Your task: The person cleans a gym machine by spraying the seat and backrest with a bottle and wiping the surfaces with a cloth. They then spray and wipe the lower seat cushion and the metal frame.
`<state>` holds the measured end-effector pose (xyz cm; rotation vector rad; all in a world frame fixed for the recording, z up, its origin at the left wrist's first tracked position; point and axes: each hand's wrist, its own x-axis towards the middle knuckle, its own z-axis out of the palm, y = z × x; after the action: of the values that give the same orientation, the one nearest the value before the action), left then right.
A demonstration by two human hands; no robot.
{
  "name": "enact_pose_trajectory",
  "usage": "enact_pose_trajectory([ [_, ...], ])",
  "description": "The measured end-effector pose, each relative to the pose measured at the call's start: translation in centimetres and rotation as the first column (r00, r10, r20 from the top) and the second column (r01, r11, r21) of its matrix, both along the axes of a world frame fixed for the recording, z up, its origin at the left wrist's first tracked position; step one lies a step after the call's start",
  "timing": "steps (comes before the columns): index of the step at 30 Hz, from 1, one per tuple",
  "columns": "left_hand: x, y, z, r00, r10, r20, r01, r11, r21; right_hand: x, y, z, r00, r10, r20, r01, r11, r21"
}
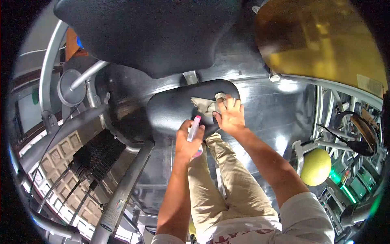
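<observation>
Your left hand point(187, 140), nearest you, grips a spray bottle point(194, 131) upright just beside the cloth point(208, 105). Your right hand point(230, 116) presses that cloth flat on the black seat point(170, 110), fingers spread, arm outstretched.

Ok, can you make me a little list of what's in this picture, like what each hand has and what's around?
place: gym, seen from above
left hand: holds a small spray bottle with a pink top
right hand: presses a crumpled cloth on the seat pad
seat pad: black, padded, part of an exercise machine
above it: bigger black back pad
left side: weight stack and grey metal frame
right side: yellow-green ball
</observation>
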<state>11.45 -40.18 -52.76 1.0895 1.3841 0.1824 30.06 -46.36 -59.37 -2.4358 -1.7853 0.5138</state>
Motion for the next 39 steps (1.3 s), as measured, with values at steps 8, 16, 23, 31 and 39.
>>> enact_pose_trajectory([
  [8, 2.9, -0.2, -1.5, 0.971, -0.231, 0.053, 0.216, 0.954, 0.209, 9.0, -7.0, -6.5, 0.788, -0.604, -0.117, 0.605, 0.796, -0.031],
  [16, 6.9, -0.3, -1.9, 0.942, -0.311, -0.126, 0.332, 0.920, 0.210, 12.8, -11.3, -0.4, -0.060, -0.735, -0.675, 0.802, 0.367, -0.471],
  [23, 6.1, -0.2, -3.2, 0.915, -0.385, -0.119, 0.403, 0.879, 0.256, 12.6, -4.3, -2.6, 0.500, -0.642, -0.581, 0.701, 0.694, -0.162],
  [31, 0.9, 5.1, -3.8, 0.826, -0.431, -0.363, 0.499, 0.858, 0.118, 7.1, -0.5, -5.2, 0.949, -0.292, -0.122, 0.302, 0.951, 0.067],
  [39, 0.2, 6.0, -7.3, 0.806, -0.429, -0.408, 0.519, 0.844, 0.137, 3.7, -4.3, -2.8, 0.949, -0.302, -0.096, 0.300, 0.953, -0.031],
])
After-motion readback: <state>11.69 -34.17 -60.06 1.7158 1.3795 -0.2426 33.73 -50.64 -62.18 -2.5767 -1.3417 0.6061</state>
